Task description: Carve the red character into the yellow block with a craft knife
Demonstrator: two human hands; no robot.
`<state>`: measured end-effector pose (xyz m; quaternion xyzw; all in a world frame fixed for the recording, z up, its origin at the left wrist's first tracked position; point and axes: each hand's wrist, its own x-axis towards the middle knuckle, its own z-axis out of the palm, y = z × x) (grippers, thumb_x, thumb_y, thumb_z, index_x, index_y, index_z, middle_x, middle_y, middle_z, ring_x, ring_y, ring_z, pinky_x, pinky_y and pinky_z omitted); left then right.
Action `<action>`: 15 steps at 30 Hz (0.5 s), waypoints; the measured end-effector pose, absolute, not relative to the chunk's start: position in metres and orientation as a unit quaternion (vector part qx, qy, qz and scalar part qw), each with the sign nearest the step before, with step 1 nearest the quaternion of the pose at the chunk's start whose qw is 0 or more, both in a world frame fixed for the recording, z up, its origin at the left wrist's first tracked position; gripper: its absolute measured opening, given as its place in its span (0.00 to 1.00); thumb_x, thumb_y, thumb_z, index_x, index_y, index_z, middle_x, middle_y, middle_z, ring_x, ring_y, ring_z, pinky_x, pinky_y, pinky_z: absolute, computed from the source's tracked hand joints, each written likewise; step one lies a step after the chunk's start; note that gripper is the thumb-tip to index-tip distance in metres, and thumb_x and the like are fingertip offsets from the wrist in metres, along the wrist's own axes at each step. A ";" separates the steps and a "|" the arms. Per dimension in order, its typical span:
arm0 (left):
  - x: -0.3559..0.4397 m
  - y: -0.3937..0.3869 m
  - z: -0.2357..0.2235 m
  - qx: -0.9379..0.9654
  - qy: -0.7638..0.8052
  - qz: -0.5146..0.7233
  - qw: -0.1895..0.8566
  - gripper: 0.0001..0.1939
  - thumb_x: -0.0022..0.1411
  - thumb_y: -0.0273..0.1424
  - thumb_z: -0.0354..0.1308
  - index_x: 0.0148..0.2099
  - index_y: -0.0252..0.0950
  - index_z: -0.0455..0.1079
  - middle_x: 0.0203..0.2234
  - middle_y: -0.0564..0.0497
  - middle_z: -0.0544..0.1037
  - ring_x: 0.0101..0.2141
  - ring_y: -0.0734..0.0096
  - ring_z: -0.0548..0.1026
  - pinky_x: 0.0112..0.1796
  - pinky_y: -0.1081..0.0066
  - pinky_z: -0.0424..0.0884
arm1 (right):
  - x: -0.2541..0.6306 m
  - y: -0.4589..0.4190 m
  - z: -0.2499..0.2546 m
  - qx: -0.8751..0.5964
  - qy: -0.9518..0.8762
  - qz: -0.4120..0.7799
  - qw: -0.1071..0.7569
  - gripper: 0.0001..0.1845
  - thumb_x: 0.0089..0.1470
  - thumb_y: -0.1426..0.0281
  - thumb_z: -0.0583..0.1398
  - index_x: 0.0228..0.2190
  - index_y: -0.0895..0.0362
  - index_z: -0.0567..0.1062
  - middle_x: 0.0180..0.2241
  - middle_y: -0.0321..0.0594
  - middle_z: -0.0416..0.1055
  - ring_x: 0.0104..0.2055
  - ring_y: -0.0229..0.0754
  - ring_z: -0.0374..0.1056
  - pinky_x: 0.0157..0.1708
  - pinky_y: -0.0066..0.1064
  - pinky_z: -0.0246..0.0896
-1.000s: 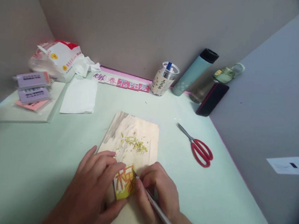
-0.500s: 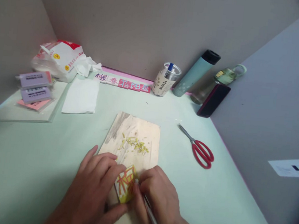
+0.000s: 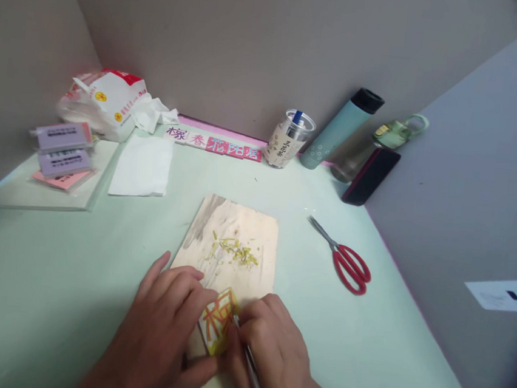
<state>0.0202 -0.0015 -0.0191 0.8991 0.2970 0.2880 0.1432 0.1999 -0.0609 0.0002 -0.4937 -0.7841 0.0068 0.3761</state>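
Observation:
A small yellow block (image 3: 217, 324) with an orange character on its face lies on a wooden board (image 3: 237, 228). My left hand (image 3: 157, 337) is closed round its left side, fingers over the top and thumb under the lower edge. My right hand (image 3: 270, 354) grips a thin silver carving tool (image 3: 250, 370) in a pinch, its tip touching the block's right edge. Yellow shavings (image 3: 234, 251) lie scattered on the board above the block.
Red-handled scissors (image 3: 346, 260) lie right of the board. Along the back wall stand carved character blocks (image 3: 213, 144), a jar (image 3: 289, 139), a teal flask (image 3: 340, 129), a green bottle (image 3: 382, 142) and a dark phone (image 3: 370, 175). A tissue (image 3: 142, 164), a bag (image 3: 105, 103) and packets (image 3: 62, 147) sit left.
Both hands and the block have shifted slightly down and right on the board. The tool's tip has stayed at the block's right edge, and less of the tool's shaft shows.

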 end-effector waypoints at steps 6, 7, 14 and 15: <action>0.019 -0.004 -0.017 0.901 0.296 0.287 0.135 0.30 0.45 0.32 0.72 0.48 0.38 0.61 0.39 0.47 0.72 0.45 0.48 0.72 0.59 0.43 0.51 | 0.199 -0.058 0.001 -0.476 -0.782 0.030 0.401 0.14 0.60 0.84 0.54 0.29 0.54 0.61 0.25 0.36 0.60 0.26 0.39 0.52 0.24 0.32 0.49; 0.019 -0.004 -0.017 0.902 0.294 0.286 0.133 0.30 0.45 0.32 0.72 0.48 0.37 0.61 0.39 0.47 0.72 0.45 0.48 0.72 0.58 0.43 0.52 | 0.200 -0.057 0.002 -0.470 -0.787 0.031 0.398 0.14 0.61 0.84 0.54 0.30 0.54 0.61 0.25 0.36 0.60 0.26 0.39 0.53 0.25 0.32 0.49; 0.018 0.001 -0.016 0.911 0.272 0.289 0.115 0.31 0.46 0.35 0.73 0.48 0.35 0.61 0.38 0.46 0.72 0.43 0.46 0.72 0.56 0.42 0.52 | 0.213 -0.056 0.017 -0.418 -0.857 0.059 0.295 0.15 0.66 0.82 0.51 0.28 0.59 0.67 0.25 0.42 0.63 0.29 0.42 0.56 0.28 0.34 0.55; 0.018 0.001 -0.017 0.911 0.272 0.288 0.115 0.31 0.46 0.37 0.74 0.48 0.35 0.61 0.38 0.46 0.72 0.44 0.46 0.72 0.57 0.42 0.51 | 0.215 -0.056 0.020 -0.413 -0.863 0.067 0.283 0.17 0.67 0.82 0.50 0.27 0.60 0.68 0.25 0.42 0.64 0.29 0.42 0.56 0.28 0.34 0.56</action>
